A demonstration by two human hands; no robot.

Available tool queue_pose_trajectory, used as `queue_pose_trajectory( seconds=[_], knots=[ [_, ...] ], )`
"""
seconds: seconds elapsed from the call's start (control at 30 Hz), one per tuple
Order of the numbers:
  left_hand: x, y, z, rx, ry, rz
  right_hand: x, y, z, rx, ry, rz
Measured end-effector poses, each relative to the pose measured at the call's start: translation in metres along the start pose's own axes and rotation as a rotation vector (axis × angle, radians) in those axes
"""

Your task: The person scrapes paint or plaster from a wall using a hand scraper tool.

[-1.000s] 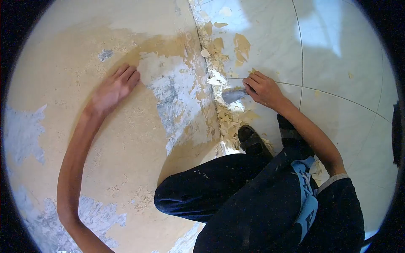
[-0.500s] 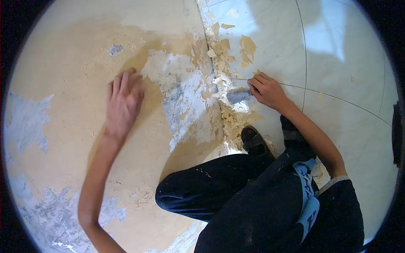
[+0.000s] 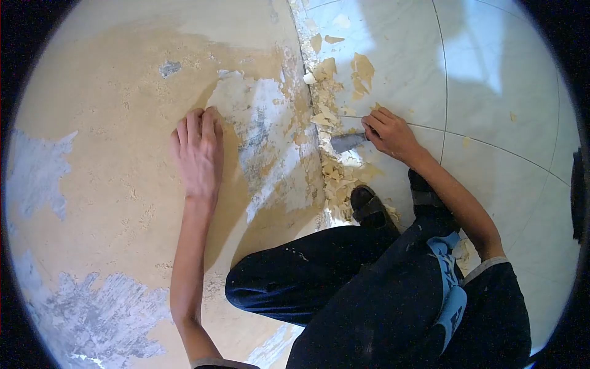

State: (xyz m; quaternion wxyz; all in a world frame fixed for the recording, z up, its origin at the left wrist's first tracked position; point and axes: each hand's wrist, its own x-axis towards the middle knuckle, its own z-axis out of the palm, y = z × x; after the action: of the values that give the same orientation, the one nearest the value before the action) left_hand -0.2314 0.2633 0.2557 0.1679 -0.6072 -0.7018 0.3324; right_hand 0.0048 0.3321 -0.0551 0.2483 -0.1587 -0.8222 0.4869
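My left hand [image 3: 200, 150] is against the beige wall [image 3: 117, 160], its fingers curled at the left edge of a bare grey-white patch [image 3: 264, 117]. Its fingertips are bent in, and whether they pinch anything is hidden. Near the foot of the wall, my right hand [image 3: 390, 135] grips a scraper [image 3: 348, 142]. The scraper's flat grey blade points left over peeled flakes [image 3: 335, 172] lying along the joint between wall and floor.
Larger flakes [image 3: 362, 71] lie on the pale tiled floor [image 3: 479, 117]. My sandalled foot [image 3: 369, 206] and bent knee [image 3: 258, 280] are close to the wall. A dark object [image 3: 578, 197] shows at the far right edge.
My left hand has moved to the right along the wall, closer to the bare patch, with its forearm following. My right hand and the scraper have hardly moved.
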Motion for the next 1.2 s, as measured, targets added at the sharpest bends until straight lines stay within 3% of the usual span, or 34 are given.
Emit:
queue_pose_trajectory(
  seconds=[0.13,0.2,0.47,0.53,0.87,0.93,1.03,1.2],
  knots=[
    [0.019,-0.002,-0.007,0.024,-0.104,0.041,0.0,0.0,0.001,-0.013,-0.003,0.041],
    [0.022,0.0,-0.006,0.168,-0.1,0.184,-0.001,0.003,0.005,-0.024,0.035,0.006],
    [0.041,0.018,0.001,0.613,-0.26,0.303,0.004,0.002,0.004,0.028,0.152,-0.097],
    [0.044,0.013,0.0,0.671,-0.323,0.338,0.005,-0.002,-0.003,0.066,0.067,0.003],
    [0.028,-0.017,0.004,0.406,-0.269,0.462,0.004,-0.002,-0.005,0.088,0.008,0.033],
    [0.032,-0.028,-0.013,0.111,-0.286,0.286,0.003,0.002,-0.001,0.056,0.029,0.007],
    [0.033,-0.035,-0.024,-0.029,-0.18,0.246,0.002,0.003,0.0,0.044,0.053,-0.01],
    [0.02,-0.04,-0.009,-0.05,-0.17,0.356,0.004,-0.001,-0.003,0.063,0.065,-0.002]
  ],
)
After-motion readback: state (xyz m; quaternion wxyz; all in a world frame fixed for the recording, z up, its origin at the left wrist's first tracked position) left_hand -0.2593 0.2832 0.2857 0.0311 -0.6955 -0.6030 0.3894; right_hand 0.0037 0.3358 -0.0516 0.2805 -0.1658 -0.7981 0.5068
